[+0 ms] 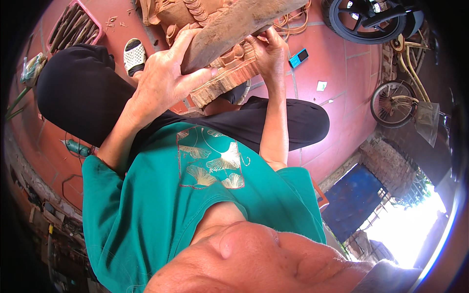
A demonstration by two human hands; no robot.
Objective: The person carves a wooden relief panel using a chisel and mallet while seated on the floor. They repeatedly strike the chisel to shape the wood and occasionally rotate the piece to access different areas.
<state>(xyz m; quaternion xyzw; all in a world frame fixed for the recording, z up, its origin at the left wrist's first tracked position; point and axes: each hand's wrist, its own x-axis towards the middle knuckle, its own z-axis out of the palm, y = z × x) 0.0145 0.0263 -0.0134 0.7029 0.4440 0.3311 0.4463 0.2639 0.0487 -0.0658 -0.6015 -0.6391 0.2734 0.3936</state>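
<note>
A long piece of brown wood (234,28) with a rough face slants across the upper middle, its upper end cut off by the frame. My left hand (163,73) is closed around the lower end, thumb below and fingers along the far side. Further along, my right hand (267,48) grips its near edge with bent fingers, partly hidden by the wood. Underneath lies a carved block of reddish-brown wood (222,80) with relief patterns, partly covered by the long piece. It rests between my legs, in dark trousers (288,122).
At the upper left, a pink basket (100,36) holds several slim wooden-looking rods. A white sandal (134,54) is on my foot. A blue phone (298,58) lies on the tiles, near a motorcycle wheel (364,22) and a bicycle (393,103). A green corded tool (77,147) lies left.
</note>
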